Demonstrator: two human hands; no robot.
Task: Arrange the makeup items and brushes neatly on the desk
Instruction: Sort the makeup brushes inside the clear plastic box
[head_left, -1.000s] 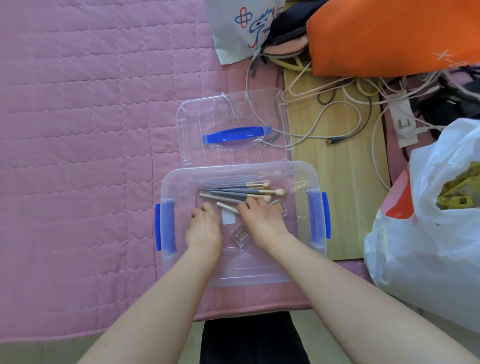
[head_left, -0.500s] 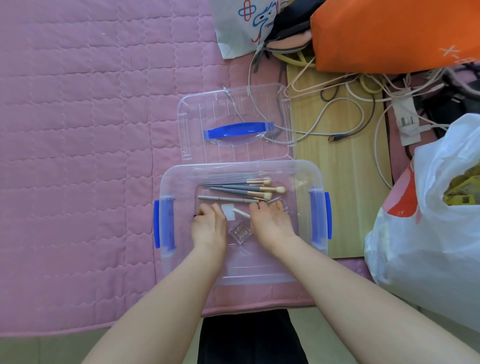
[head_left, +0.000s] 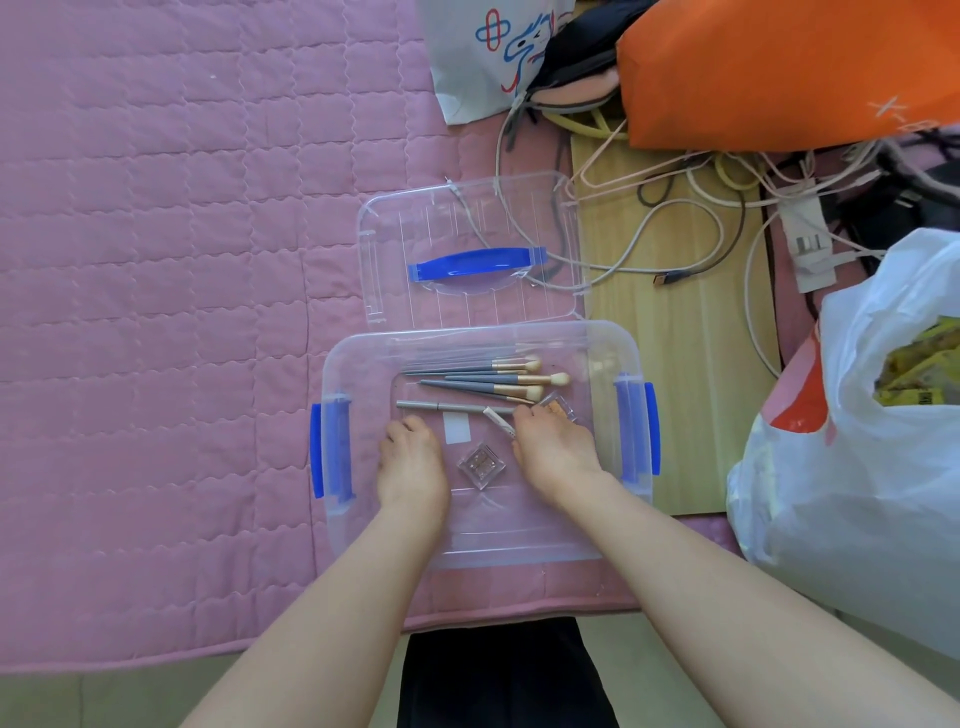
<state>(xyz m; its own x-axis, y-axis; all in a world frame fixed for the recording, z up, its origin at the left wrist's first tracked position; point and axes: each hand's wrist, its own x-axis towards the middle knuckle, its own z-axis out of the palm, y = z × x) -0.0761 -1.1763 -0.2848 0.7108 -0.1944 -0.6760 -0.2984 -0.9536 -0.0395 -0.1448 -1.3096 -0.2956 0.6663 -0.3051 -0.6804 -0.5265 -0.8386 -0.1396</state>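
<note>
A clear plastic box (head_left: 613, 353) with blue side latches holds several grey-handled makeup brushes (head_left: 488, 382) lying side by side near its far wall. A grey pencil (head_left: 447, 406) lies just in front of them. A small clear square makeup case (head_left: 478, 464) sits between my hands, and a second clear case (head_left: 563, 402) shows past my right fingertips. My right hand (head_left: 553, 449) pinches one end of a short white stick (head_left: 497, 420). My left hand (head_left: 410, 462) rests on the box floor with loosely curled fingers and holds nothing visible.
The box's clear lid (head_left: 467, 249) with a blue handle lies just beyond it on the pink quilted mat (head_left: 156, 260). Tangled cables (head_left: 691, 228) cover the wooden board to the right. A white plastic bag (head_left: 857, 441) and an orange bag (head_left: 779, 67) crowd the right side.
My hands have drawn apart. The right hand has moved to the right with the white stick, uncovering the grey pencil and the square case. The brushes have not moved.
</note>
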